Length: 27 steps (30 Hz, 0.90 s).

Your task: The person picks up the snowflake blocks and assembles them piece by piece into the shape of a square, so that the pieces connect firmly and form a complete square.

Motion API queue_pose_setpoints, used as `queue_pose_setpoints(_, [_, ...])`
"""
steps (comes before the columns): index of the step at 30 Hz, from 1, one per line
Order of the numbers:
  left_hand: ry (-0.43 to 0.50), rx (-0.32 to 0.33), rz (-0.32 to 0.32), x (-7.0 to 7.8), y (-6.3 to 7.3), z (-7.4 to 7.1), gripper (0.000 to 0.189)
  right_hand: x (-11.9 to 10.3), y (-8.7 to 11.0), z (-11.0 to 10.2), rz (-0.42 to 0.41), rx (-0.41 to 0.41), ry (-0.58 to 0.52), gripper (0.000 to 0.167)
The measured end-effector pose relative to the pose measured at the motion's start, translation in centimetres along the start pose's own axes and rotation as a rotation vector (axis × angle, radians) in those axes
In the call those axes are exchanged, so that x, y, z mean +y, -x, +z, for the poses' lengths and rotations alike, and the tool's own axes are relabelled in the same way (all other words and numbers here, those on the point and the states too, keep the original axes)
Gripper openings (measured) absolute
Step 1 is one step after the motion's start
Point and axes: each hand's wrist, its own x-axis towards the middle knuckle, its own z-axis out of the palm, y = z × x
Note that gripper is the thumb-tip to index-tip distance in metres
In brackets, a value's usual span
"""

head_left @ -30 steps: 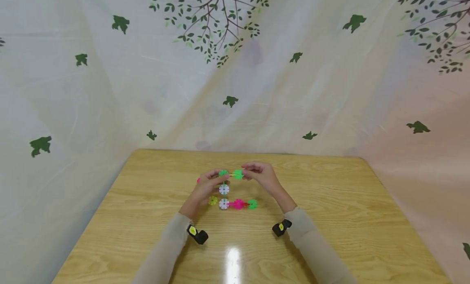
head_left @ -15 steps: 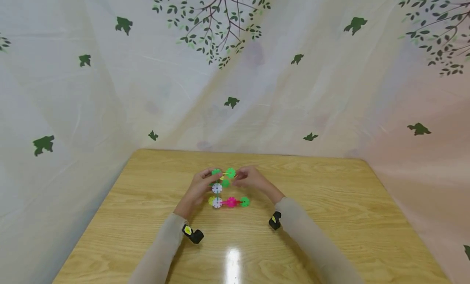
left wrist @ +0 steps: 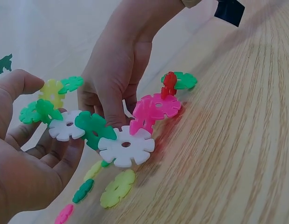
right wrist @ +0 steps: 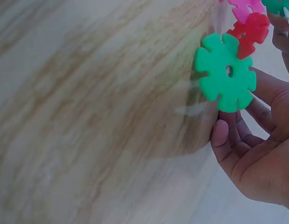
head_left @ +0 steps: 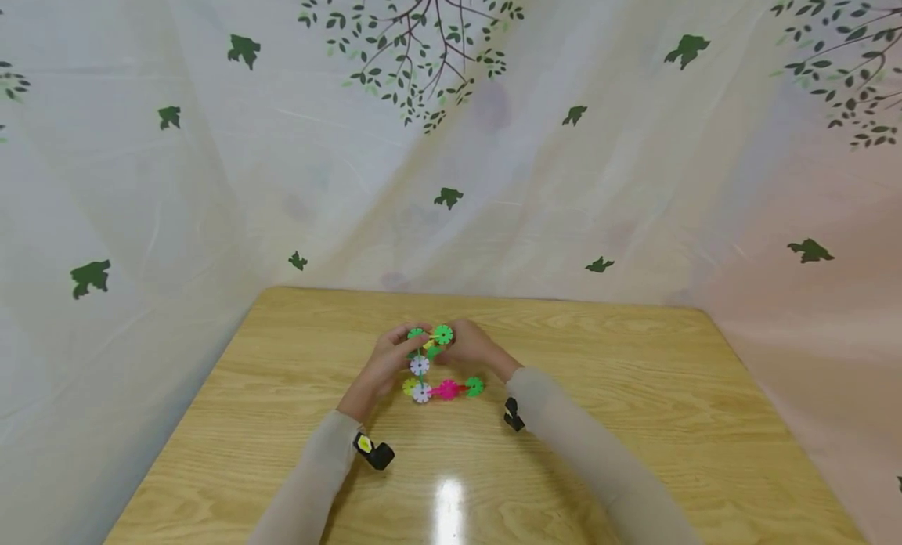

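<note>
While the left hand [head_left: 384, 362] pinches a bent chain of green, white, pink, red and yellow notched discs [head_left: 420, 365] above the table [head_left: 634, 420], nearer its far edge, the right hand [head_left: 470, 345] adjoins it, grip unclear; loose discs [left wrist: 117, 188] lie below, mostly hidden from overhead.

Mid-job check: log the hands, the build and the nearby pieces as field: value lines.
Left hand: grips the linked chain
Right hand: behind the chain in the left wrist view; whether it holds anything cannot be told
Build: notched discs joined edge to edge
Build end: green disc, slotted to a red disc
On the table: yellow disc, dark green disc, pink disc
Backdrop: leaf-printed cloth
</note>
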Motion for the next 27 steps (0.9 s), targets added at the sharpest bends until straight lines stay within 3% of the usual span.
queue_pose_setpoints(8, [-0.018, 0.007, -0.006, 0.0, -0.1, 0.8, 0.037, 0.7, 0.6, -0.6, 0.030, -0.013, -0.030, 0.024])
queue_pose_setpoints(13, [-0.027, -0.010, -0.020, -0.2, -0.2, 1.1, 0.041, 1.6, 1.3, -1.3, 0.068, 0.048, -0.044, 0.030])
queue_pose_setpoints(18, [-0.057, -0.019, -0.024, -0.4, -0.3, 1.7, 0.039, 2.5, 2.1, -1.9, 0.096, 0.095, -0.069, 0.026])
queue_pose_setpoints(27, [-0.125, -0.040, 0.005, -0.5, -0.2, 2.5, 0.040, 3.9, 3.8, -2.8, 0.025, 0.162, -0.139, 0.019])
